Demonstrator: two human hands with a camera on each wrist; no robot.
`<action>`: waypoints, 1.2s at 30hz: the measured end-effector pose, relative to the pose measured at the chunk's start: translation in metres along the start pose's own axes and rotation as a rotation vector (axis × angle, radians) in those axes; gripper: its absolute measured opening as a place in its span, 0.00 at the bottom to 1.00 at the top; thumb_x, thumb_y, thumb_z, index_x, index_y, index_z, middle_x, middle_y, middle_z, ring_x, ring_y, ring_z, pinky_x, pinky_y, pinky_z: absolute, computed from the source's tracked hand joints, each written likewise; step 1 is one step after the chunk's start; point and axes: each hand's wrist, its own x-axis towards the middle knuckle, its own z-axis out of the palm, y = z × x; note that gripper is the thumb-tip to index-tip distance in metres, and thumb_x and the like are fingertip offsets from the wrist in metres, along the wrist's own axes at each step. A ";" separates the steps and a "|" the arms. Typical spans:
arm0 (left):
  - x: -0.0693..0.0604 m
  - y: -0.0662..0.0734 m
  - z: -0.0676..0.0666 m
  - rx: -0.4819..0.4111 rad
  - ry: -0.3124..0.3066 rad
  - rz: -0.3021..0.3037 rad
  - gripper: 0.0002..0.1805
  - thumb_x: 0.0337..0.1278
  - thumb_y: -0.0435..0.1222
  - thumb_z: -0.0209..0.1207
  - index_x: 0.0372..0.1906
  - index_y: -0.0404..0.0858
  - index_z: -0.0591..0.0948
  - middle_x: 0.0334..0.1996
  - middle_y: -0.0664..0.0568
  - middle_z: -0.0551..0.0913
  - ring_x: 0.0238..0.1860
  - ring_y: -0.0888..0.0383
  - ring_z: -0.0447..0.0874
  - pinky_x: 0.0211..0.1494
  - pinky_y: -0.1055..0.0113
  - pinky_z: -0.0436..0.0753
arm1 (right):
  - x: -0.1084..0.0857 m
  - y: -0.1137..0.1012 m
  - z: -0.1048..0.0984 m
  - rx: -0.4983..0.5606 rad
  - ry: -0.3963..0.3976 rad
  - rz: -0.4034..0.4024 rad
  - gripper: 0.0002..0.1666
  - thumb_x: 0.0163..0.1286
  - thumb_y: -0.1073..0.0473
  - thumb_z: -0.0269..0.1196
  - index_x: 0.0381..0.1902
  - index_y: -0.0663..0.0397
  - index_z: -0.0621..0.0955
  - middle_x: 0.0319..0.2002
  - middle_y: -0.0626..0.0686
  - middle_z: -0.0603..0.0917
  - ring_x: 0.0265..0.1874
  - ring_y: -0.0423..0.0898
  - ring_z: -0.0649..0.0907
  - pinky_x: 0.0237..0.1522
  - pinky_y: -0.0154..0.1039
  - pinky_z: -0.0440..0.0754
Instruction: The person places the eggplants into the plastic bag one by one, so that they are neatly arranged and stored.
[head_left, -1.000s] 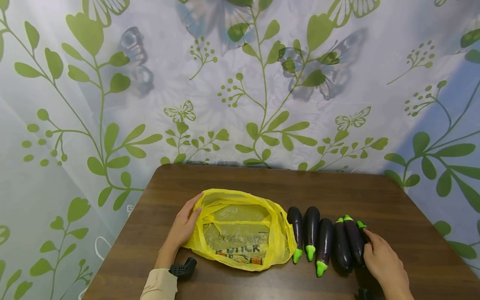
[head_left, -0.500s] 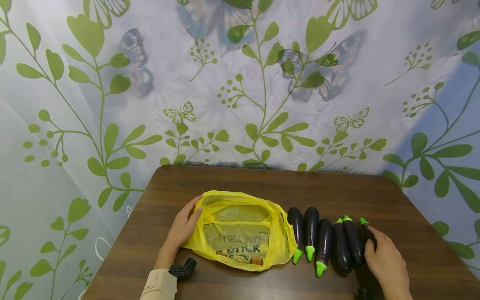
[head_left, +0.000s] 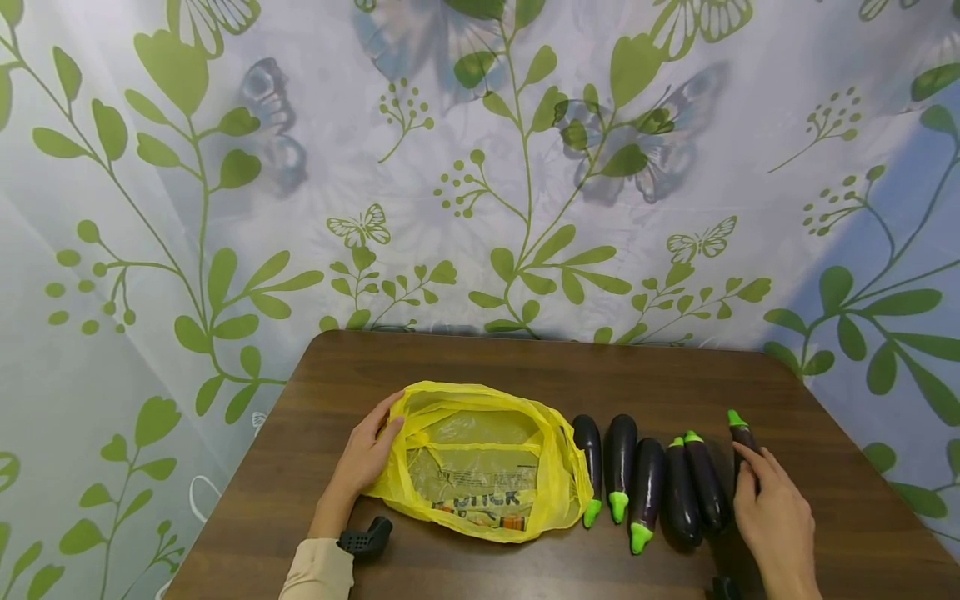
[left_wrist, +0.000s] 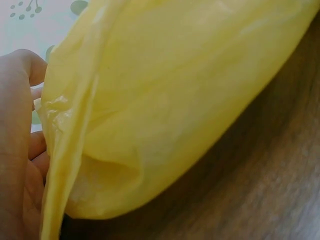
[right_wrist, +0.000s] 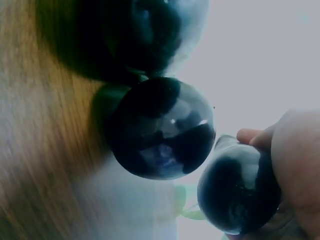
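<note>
A yellow plastic bag lies with its mouth spread wide on the table. My left hand holds the bag's left rim, thumb on the inner side; the left wrist view shows the hand beside the yellow film. At the right, my right hand grips a dark eggplant whose green stem end points away from me. In the right wrist view that eggplant is in the hand, apart from a neighbouring eggplant.
Several eggplants stand in a row between the bag and my right hand, among them one near the bag and one nearest the hand. The brown table ends at a leaf-patterned curtain.
My right hand has taken hold of the rightmost eggplant, which has shifted away from me and slightly right, apart from its neighbour. My left hand and the bag have stayed nearly still.
</note>
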 end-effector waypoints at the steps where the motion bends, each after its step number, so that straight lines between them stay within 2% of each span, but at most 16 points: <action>1: 0.000 0.000 0.000 -0.002 0.000 -0.001 0.26 0.81 0.48 0.50 0.78 0.55 0.68 0.76 0.45 0.69 0.75 0.42 0.67 0.75 0.40 0.66 | 0.000 -0.001 0.001 0.011 0.016 -0.004 0.24 0.82 0.61 0.45 0.68 0.61 0.77 0.71 0.74 0.69 0.62 0.80 0.72 0.55 0.78 0.67; 5: 0.000 0.000 0.000 -0.009 0.001 -0.002 0.26 0.80 0.48 0.51 0.77 0.54 0.68 0.75 0.45 0.70 0.75 0.42 0.68 0.74 0.41 0.67 | -0.002 -0.005 0.003 0.057 0.065 -0.007 0.23 0.81 0.63 0.47 0.66 0.60 0.79 0.72 0.71 0.70 0.63 0.79 0.72 0.59 0.76 0.67; 10: 0.000 0.000 0.000 -0.008 -0.004 -0.006 0.26 0.81 0.48 0.50 0.77 0.54 0.68 0.75 0.45 0.70 0.75 0.42 0.68 0.74 0.41 0.68 | -0.004 -0.010 0.005 0.115 0.079 -0.007 0.22 0.81 0.60 0.49 0.66 0.58 0.80 0.72 0.68 0.71 0.64 0.77 0.73 0.61 0.75 0.66; 15: 0.000 -0.001 0.001 -0.009 -0.007 -0.013 0.26 0.81 0.48 0.50 0.77 0.54 0.68 0.75 0.44 0.70 0.75 0.41 0.68 0.73 0.41 0.69 | -0.006 -0.014 0.006 0.140 0.055 -0.045 0.23 0.80 0.57 0.52 0.68 0.56 0.79 0.73 0.68 0.70 0.65 0.78 0.72 0.59 0.76 0.66; 24: 0.000 -0.001 0.001 -0.016 0.000 -0.024 0.26 0.81 0.48 0.50 0.77 0.54 0.68 0.75 0.45 0.70 0.74 0.42 0.69 0.73 0.41 0.69 | -0.008 -0.018 0.011 0.157 0.082 -0.132 0.26 0.73 0.60 0.61 0.68 0.56 0.78 0.72 0.71 0.69 0.62 0.79 0.73 0.54 0.77 0.69; 30: -0.002 0.001 0.002 -0.022 0.019 -0.031 0.24 0.81 0.47 0.50 0.76 0.54 0.70 0.71 0.45 0.75 0.68 0.44 0.75 0.69 0.42 0.73 | -0.011 -0.020 0.014 0.154 0.070 -0.139 0.30 0.71 0.59 0.64 0.70 0.56 0.76 0.74 0.70 0.66 0.64 0.79 0.71 0.54 0.77 0.69; 36: -0.004 0.000 0.003 -0.014 0.020 -0.053 0.24 0.81 0.48 0.50 0.75 0.55 0.71 0.66 0.47 0.79 0.61 0.48 0.79 0.64 0.46 0.75 | -0.014 -0.022 0.018 0.151 0.058 -0.180 0.34 0.72 0.57 0.64 0.74 0.56 0.72 0.78 0.67 0.60 0.65 0.79 0.69 0.52 0.78 0.68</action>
